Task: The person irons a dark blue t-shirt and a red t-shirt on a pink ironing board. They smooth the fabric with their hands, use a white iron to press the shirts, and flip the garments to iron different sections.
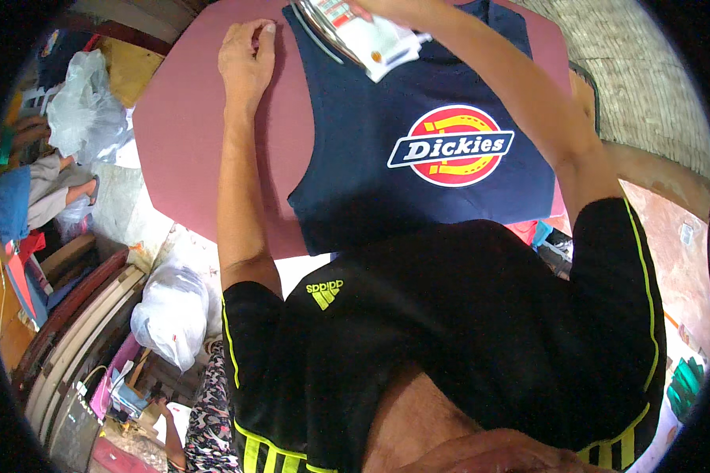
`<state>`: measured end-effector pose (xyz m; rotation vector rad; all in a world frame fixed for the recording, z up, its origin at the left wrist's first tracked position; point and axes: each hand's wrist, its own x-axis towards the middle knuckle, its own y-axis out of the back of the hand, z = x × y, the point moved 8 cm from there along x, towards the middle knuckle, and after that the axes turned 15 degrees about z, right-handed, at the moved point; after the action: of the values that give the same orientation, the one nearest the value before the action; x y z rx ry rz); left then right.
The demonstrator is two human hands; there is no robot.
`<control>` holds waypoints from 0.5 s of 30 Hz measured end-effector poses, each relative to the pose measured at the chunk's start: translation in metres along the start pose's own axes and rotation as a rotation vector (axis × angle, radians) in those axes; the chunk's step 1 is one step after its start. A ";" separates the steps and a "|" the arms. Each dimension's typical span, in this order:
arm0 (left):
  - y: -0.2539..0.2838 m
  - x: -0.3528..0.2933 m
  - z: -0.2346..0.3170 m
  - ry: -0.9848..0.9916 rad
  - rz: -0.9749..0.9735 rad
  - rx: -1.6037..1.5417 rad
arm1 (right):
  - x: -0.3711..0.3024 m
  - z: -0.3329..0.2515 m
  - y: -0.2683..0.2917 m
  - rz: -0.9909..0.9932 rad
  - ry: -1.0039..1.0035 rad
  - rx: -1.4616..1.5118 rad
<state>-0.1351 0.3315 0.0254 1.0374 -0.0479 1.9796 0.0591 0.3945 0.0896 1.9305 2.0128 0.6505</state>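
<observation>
A navy sleeveless shirt (347, 165) with a round red, yellow and white printed emblem lies spread on a maroon padded table (185, 150). My right hand (390, 8) grips a white clothes iron (371, 43) at the top edge of the view. The iron rests on the upper left part of the shirt, and its front and the fingers round its handle are partly cut off. To the left of the shirt, my left hand (247, 55) sits on the maroon surface, its fingers loosely bent and the thumb apart. It holds nothing that I can see.
Pale plastic bags (87, 106) and another white bag (173, 311) lie on the floor at left. Curved boards (87, 323) stand stacked below them. Other people's limbs show at the left, including a bent leg (55, 193). A woven mat (639, 71) is at the upper right.
</observation>
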 end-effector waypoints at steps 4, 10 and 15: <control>0.005 0.000 -0.002 -0.028 0.097 -0.077 | 0.005 0.005 -0.008 -0.095 0.004 0.035; -0.005 -0.003 -0.002 0.045 0.025 -0.016 | -0.003 0.009 0.003 -0.090 0.055 0.008; 0.003 -0.003 -0.004 0.041 0.012 -0.053 | 0.013 0.000 0.003 -0.153 0.090 -0.065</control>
<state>-0.1393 0.3298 0.0217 0.9650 -0.0836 1.9987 0.0613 0.4072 0.0923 1.7199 2.1396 0.7654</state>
